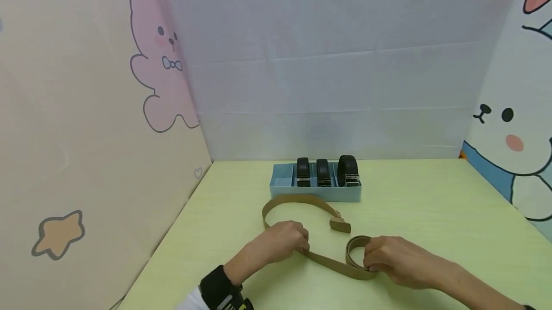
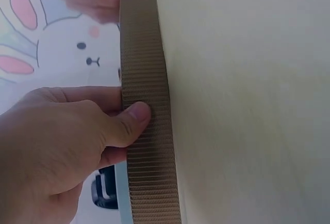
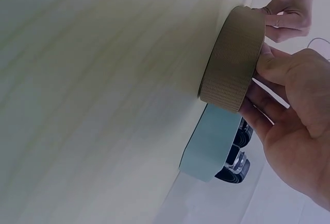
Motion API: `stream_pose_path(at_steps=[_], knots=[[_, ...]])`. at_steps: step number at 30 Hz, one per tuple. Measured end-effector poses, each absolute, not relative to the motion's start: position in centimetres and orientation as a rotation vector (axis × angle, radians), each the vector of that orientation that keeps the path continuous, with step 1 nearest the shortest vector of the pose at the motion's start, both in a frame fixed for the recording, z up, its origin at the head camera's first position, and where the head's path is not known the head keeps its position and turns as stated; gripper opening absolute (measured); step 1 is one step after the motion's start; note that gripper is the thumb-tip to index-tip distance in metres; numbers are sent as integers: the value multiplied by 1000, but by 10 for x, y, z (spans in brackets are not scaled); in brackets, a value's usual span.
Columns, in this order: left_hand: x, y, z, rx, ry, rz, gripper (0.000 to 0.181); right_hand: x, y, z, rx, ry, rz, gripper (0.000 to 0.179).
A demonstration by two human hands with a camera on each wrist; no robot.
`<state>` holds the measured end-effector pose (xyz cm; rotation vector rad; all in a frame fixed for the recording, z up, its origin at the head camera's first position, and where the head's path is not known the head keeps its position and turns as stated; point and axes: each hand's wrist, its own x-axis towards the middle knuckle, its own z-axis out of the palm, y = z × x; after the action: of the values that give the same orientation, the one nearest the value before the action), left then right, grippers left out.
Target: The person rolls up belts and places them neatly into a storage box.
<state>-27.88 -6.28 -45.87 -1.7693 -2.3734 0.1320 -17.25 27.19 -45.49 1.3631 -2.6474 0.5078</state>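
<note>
A tan webbing belt (image 1: pixel 327 263) lies on edge across the table, partly coiled. My left hand (image 1: pixel 281 241) pinches the flat strap left of the coil; in the left wrist view the thumb presses on its ribbed face (image 2: pixel 147 162). My right hand (image 1: pixel 398 261) holds the rolled coil (image 3: pixel 234 59) from the right side, thumb and fingertips at its edge. Beyond the left hand the loose strap curves back and round to the right, ending in a tan end piece (image 1: pixel 340 225) on the table.
A light blue divided box (image 1: pixel 315 195) stands behind the belt. Three rolled black belts with metal buckles stand in it, one of them the largest belt (image 1: pixel 347 170) at the right; its leftmost compartment (image 1: pixel 282 174) holds nothing. Printed cloth walls enclose the table (image 1: pixel 431 204).
</note>
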Motion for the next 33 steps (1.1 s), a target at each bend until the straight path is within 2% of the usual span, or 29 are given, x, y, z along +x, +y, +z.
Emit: stream_pose_path(at_steps=[18,24,29,33], knots=[[-295,-67,-462,-1645,-2377,259,22,-170,260,-465,1429,-2433,548,29],[-274,-57,-455,-1781,-2495,88,23,-169,261,-465,1412,-2429,556,29],[-246,-29,-452,-1998,-2391,-93,18,-169,261,-465,1408,-2428,549,28],[-231,-7,-454,-2035,-2289,-174,15,-170,261,-465,1413,-2445,585,29]])
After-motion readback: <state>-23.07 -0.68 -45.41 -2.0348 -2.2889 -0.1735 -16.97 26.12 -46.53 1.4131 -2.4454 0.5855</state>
